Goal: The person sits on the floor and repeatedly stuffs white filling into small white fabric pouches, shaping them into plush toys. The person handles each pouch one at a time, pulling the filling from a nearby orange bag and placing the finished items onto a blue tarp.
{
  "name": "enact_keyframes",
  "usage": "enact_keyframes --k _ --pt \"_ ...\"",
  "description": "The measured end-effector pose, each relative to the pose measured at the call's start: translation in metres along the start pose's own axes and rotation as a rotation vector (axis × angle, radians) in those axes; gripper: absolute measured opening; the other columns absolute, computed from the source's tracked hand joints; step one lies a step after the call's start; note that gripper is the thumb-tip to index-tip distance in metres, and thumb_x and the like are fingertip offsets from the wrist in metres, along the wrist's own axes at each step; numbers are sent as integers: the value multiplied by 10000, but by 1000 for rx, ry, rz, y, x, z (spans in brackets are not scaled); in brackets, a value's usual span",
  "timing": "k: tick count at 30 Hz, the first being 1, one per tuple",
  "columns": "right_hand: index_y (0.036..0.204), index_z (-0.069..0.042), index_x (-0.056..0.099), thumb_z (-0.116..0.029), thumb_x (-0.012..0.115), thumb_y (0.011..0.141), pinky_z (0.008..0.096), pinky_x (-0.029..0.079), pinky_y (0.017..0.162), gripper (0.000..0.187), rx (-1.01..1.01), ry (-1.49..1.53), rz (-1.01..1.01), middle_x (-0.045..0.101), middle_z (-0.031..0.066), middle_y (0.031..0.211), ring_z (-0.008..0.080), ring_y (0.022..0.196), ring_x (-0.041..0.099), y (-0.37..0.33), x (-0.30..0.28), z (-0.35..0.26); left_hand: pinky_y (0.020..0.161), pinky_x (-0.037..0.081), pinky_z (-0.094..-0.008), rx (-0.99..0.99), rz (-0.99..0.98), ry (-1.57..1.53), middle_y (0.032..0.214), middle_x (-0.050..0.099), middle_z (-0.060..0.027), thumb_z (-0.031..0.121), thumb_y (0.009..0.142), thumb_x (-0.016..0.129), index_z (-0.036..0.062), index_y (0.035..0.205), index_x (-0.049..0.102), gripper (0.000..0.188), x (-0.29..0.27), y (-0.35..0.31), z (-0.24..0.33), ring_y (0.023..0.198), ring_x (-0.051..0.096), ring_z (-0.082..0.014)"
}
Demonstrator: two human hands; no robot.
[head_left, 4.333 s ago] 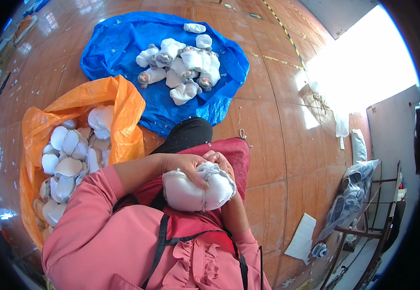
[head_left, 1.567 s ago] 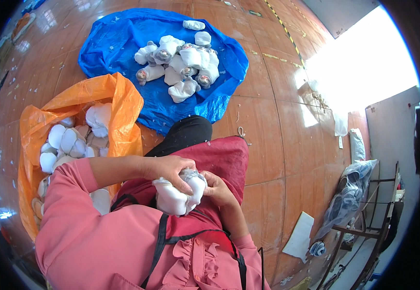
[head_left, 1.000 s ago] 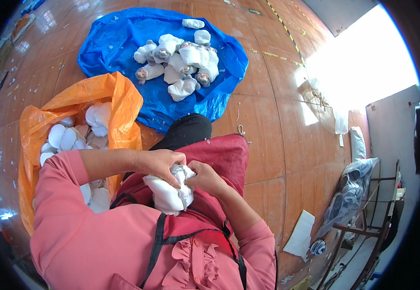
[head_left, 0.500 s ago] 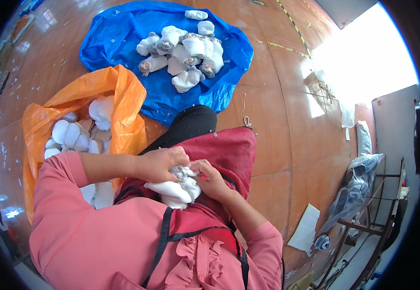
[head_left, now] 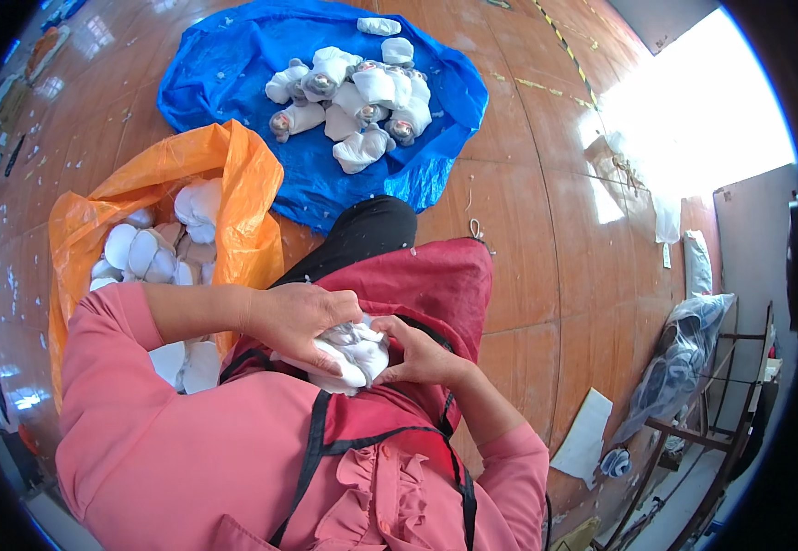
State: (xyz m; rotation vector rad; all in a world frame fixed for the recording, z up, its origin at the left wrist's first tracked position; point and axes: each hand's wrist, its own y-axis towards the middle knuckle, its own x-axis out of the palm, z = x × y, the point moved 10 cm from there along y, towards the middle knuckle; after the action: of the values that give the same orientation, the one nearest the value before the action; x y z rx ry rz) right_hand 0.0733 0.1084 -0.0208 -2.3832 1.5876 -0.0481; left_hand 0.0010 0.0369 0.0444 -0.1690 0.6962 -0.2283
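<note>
A white soft fabric piece (head_left: 351,354) is bunched in my lap over a red apron (head_left: 435,285). My left hand (head_left: 302,317) grips its top and left side, fingers curled over it. From the right, my right hand (head_left: 417,354) pinches the same piece. An orange plastic bag (head_left: 243,197) on my left holds several white rounded fabric pieces (head_left: 146,257). Ahead, a blue plastic sheet (head_left: 224,64) on the floor carries a pile of several white stuffed items (head_left: 362,101).
The floor is brown wood with yellow tape lines (head_left: 569,50). At the right stand a metal rack (head_left: 720,432) with a clear plastic bag (head_left: 684,358), a white sheet (head_left: 587,436) on the floor and a bright sunlit patch (head_left: 693,119).
The white piece was a large round bundle held in both hands; it has since been squeezed smaller and pulled closer to my body. My view shifted slightly.
</note>
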Motion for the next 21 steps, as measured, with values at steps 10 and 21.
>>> enact_keyframes --k 10,21 --pt "1338 -24 432 -329 897 667 349 406 1013 872 -26 55 -18 553 130 1241 248 1170 526 11 -3 7 865 464 -398 -137 -4 -264 1127 563 -192 547 779 710 4 1206 493 724 15 6 -33 1060 581 -341" --pt "1315 -12 445 -379 889 661 369 395 1037 872 -92 10 43 540 155 1270 276 1206 517 16 -5 17 936 432 -343 -177 135 -518 1184 542 -135 331 737 824 60 1254 444 697 23 -10 -43 1112 544 -244"
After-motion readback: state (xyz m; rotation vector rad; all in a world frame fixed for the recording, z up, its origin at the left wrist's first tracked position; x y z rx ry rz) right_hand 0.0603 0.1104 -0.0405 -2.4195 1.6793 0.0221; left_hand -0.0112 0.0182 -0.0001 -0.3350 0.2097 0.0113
